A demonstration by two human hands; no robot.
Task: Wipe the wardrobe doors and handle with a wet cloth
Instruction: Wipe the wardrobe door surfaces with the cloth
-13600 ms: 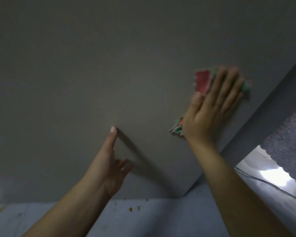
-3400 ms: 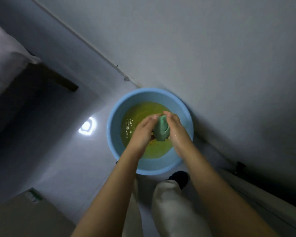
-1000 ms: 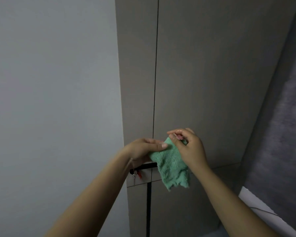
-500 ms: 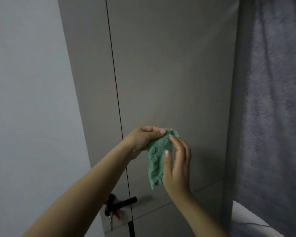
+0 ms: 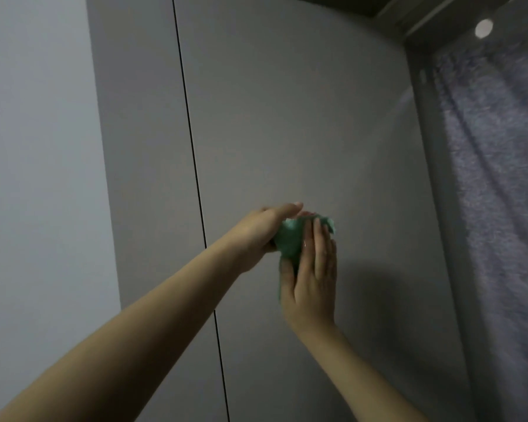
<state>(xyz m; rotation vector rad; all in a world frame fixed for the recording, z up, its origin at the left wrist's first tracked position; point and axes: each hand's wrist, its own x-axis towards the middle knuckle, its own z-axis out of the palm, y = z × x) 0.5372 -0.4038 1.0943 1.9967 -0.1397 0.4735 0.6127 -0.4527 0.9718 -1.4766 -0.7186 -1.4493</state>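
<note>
1. No clear wet streaks can be made out on the wardrobe doors [image 5: 302,132], so how much is already wiped can't be told; the handle isn't in view at all.
2. The green cloth [image 5: 290,240] is held up in front of the right-hand door, bunched between both hands, not obviously pressed flat to the panel yet.
3. It's pinched from the side by the left hand [image 5: 264,231].
4. The right hand [image 5: 310,275] is laid over it, fingers nearly straight.
</note>
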